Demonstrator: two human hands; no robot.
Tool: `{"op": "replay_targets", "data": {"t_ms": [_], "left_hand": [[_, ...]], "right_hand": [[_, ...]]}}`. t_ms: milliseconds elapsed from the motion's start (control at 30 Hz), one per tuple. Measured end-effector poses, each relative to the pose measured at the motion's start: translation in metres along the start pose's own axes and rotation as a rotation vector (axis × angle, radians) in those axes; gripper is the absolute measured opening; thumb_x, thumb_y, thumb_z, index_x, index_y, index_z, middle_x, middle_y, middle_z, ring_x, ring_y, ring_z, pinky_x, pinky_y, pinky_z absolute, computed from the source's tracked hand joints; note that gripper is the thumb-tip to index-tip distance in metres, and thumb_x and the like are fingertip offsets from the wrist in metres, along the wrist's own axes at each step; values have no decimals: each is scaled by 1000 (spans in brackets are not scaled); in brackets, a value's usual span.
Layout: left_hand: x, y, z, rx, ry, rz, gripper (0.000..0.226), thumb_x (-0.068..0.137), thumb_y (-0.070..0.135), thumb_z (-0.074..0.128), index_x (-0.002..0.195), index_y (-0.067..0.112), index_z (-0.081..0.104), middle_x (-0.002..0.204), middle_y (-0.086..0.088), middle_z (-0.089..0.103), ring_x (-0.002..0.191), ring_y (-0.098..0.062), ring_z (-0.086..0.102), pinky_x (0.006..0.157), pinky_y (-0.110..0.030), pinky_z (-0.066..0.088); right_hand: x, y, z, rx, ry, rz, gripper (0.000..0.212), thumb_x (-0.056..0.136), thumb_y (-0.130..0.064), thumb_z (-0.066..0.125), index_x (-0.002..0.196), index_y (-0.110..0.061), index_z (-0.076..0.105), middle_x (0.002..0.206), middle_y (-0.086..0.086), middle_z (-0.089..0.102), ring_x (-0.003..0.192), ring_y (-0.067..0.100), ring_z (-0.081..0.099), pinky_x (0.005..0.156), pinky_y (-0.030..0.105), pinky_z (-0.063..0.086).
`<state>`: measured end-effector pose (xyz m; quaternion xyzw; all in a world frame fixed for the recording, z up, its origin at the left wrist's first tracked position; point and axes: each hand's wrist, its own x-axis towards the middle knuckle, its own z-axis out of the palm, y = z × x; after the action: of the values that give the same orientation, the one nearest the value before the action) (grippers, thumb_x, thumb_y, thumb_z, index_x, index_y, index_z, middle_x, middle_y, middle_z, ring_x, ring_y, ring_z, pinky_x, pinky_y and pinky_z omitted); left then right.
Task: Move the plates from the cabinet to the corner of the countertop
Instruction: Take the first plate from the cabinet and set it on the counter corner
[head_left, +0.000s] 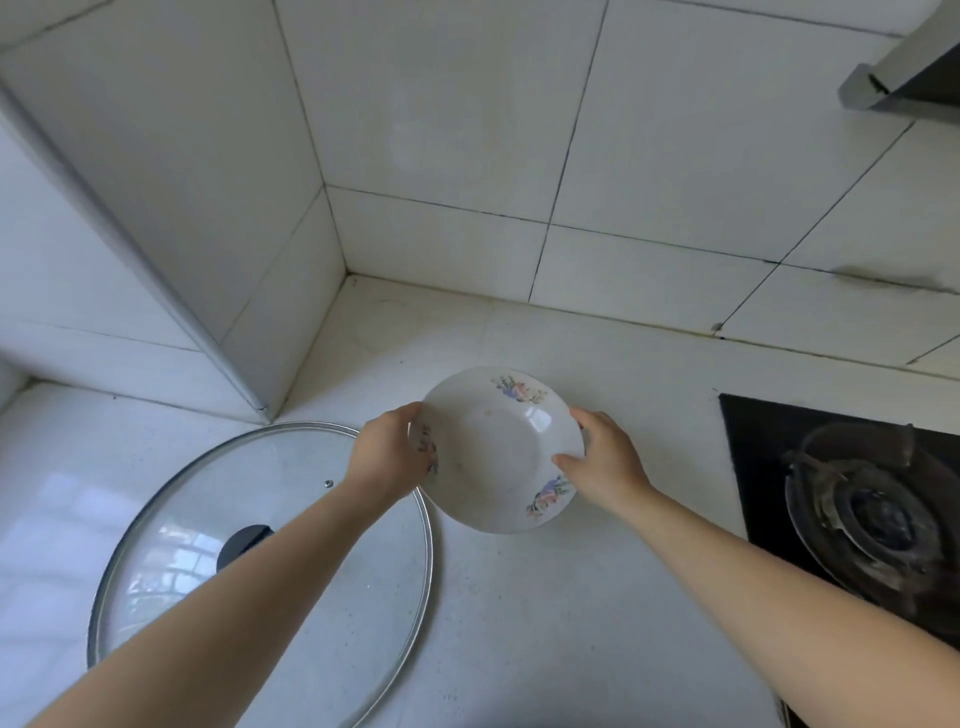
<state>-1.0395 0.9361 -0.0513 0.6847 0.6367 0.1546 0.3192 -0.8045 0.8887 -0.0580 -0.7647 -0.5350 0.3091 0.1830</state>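
A deep white plate (493, 447) with small flower prints on its rim is held over the white countertop (519, 597), a little in front of the tiled corner (347, 275). My left hand (389, 457) grips its left rim, thumb on top. My right hand (605, 457) grips the right rim, thumb over the edge. The plate tilts slightly toward me. Whether its base touches the counter cannot be told. No cabinet is in view.
A large glass pot lid (260, 545) with a metal rim and black knob lies on the counter at the left, under my left forearm. A black gas hob (857, 509) with a burner sits at the right. A range hood edge (904, 73) juts in top right.
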Motion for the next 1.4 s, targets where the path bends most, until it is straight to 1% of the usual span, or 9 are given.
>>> {"op": "replay_targets", "data": {"t_ms": [167, 267, 500, 600, 767, 967, 1100, 1300, 1400], "left_hand": [[34, -14, 3, 20, -62, -3, 37, 73, 5, 56, 108, 14, 63, 92, -7, 68, 88, -30, 60, 68, -29, 46], [51, -23, 1, 21, -65, 14, 37, 73, 4, 56, 108, 13, 63, 99, -9, 69, 91, -31, 61, 69, -30, 45], [84, -45, -17, 28, -19, -4, 31, 74, 2, 56, 102, 11, 64, 82, -2, 67, 64, -20, 51, 55, -25, 35], [98, -56, -25, 8, 22, -37, 33, 74, 2, 56, 105, 11, 62, 76, 2, 63, 60, -19, 49, 57, -24, 39], [128, -69, -36, 14, 12, -38, 29, 79, 4, 58, 108, 9, 60, 96, -9, 67, 67, -21, 51, 61, -26, 40], [159, -79, -43, 8, 28, -63, 25, 83, 11, 58, 107, 11, 54, 108, -12, 56, 83, -22, 52, 66, -28, 39], [172, -84, -44, 46, 22, -100, 37, 87, 16, 56, 123, 10, 48, 124, -14, 51, 101, -26, 52, 80, -29, 41], [181, -87, -42, 62, 16, -101, 38, 88, 15, 55, 125, 12, 47, 125, -13, 51, 107, -26, 52, 79, -23, 37], [183, -91, -36, 48, 16, -86, 34, 89, 15, 53, 122, 12, 48, 123, -12, 52, 99, -22, 50, 79, -23, 36]], "right_hand": [[38, -8, 21, -68, -41, 61, 61, 79, -15, 68, 135, -16, 44, 130, 8, 48, 118, 24, 49, 89, 23, 37], [54, -9, 32, -88, -38, 88, 63, 79, -16, 67, 137, -15, 41, 131, 8, 47, 119, 23, 49, 94, 26, 40], [101, -30, 53, -98, -51, 30, 64, 81, -16, 66, 139, -16, 39, 132, 8, 46, 121, 23, 48, 96, 26, 39], [122, -44, 59, -94, -55, -6, 64, 82, -15, 65, 140, -16, 38, 132, 8, 46, 121, 23, 48, 98, 27, 39], [160, -65, 64, -110, -86, -60, 64, 84, -17, 64, 141, -14, 36, 135, 7, 44, 123, 23, 47, 98, 26, 38], [207, -91, 63, -139, -88, -151, 64, 84, -14, 64, 141, -11, 35, 139, 9, 41, 126, 24, 44, 101, 26, 36], [225, -98, 66, -144, -97, -176, 64, 84, -15, 64, 141, -12, 36, 138, 9, 42, 125, 23, 45, 99, 25, 36], [233, -91, 75, -135, -134, -163, 64, 84, -16, 64, 141, -13, 35, 139, 9, 42, 126, 23, 44, 99, 25, 36], [232, -87, 75, -134, -135, -164, 64, 85, -17, 64, 142, -12, 34, 139, 9, 41, 127, 23, 43, 101, 26, 35]]}}
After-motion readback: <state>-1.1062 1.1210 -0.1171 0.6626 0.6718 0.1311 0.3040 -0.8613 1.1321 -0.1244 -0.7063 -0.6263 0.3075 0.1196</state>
